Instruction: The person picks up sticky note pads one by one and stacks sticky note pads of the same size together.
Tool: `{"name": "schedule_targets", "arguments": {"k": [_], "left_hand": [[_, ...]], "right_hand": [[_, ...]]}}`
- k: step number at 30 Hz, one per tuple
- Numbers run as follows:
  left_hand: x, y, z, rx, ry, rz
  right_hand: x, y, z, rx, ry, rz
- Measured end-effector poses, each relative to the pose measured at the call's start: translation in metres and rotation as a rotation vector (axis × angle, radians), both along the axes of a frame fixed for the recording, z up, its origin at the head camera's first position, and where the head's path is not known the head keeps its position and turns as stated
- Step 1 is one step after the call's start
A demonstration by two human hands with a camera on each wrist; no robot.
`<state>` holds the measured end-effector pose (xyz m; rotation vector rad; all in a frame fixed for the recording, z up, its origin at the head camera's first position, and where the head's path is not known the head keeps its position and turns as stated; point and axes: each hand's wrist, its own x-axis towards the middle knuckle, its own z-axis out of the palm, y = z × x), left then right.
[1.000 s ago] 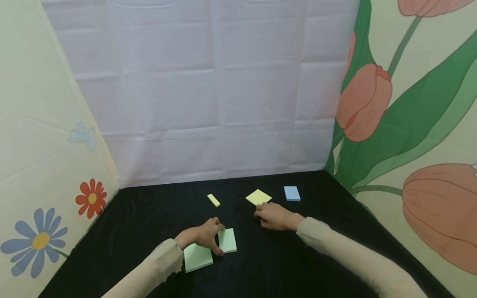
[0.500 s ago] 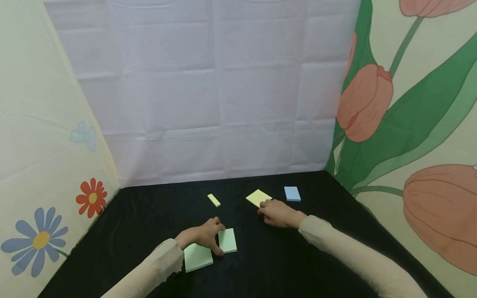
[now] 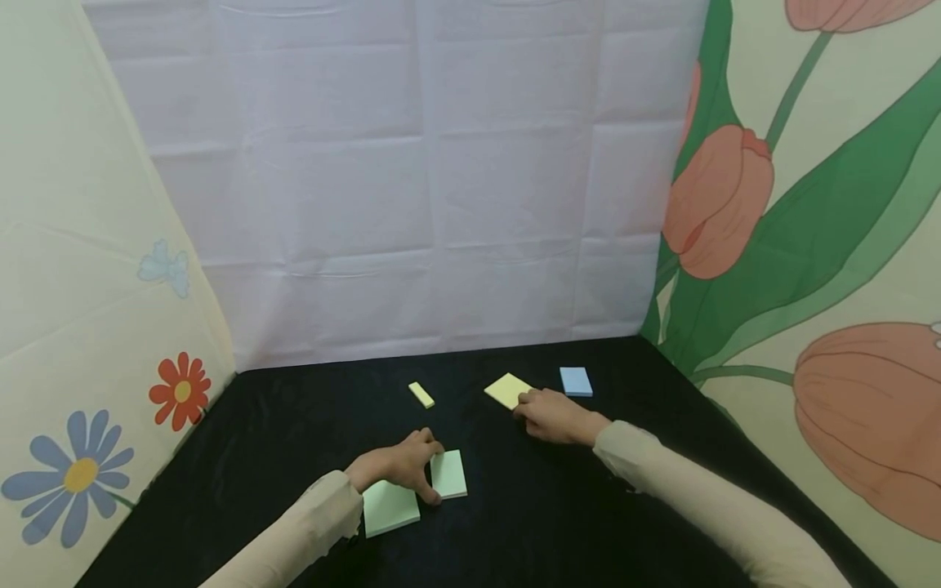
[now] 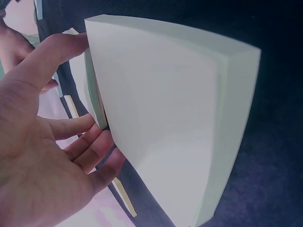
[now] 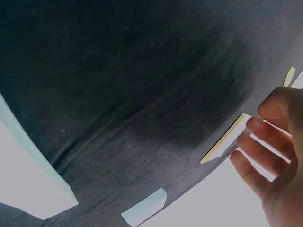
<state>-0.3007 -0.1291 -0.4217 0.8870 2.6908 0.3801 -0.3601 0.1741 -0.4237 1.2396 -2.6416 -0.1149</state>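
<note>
My left hand point(image 3: 403, 467) spans the left side of a small pale green sticky note pad point(image 3: 452, 475). Thumb and fingers hold it at opposite edges in the left wrist view, where the large green sticky note pad point(image 4: 156, 104) fills the foreground. That larger pad point(image 3: 390, 510) lies partly under the left wrist in the head view. Further back, my right hand point(image 3: 555, 415) is at the near right corner of a square yellow sticky note pad point(image 3: 506, 389), overlapping it. Thumb and fingers stand apart, loosely bent, beside this pad point(image 5: 226, 139) in the right wrist view.
A blue sticky note pad point(image 3: 577, 381) lies right of the yellow one. Left of it is a narrow yellow sticky note pad point(image 3: 421, 394). All rest on a black cloth point(image 3: 309, 425), with a white sheet point(image 3: 426, 180) hanging behind and flowered cloths on both sides.
My right hand has shifted slightly right and away from me, along the yellow pad's near edge. The left hand and the pads have stayed in place.
</note>
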Motion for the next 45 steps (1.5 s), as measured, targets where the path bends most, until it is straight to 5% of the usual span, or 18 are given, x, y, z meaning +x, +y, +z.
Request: {"name": "schedule_targets", "arguments": {"k": [45], "left_hand": [[0.001, 0.0, 0.0, 0.016, -0.026, 0.028]], "right_hand": [[-0.013, 0.04, -0.001, -0.036, 0.02, -0.073]]}}
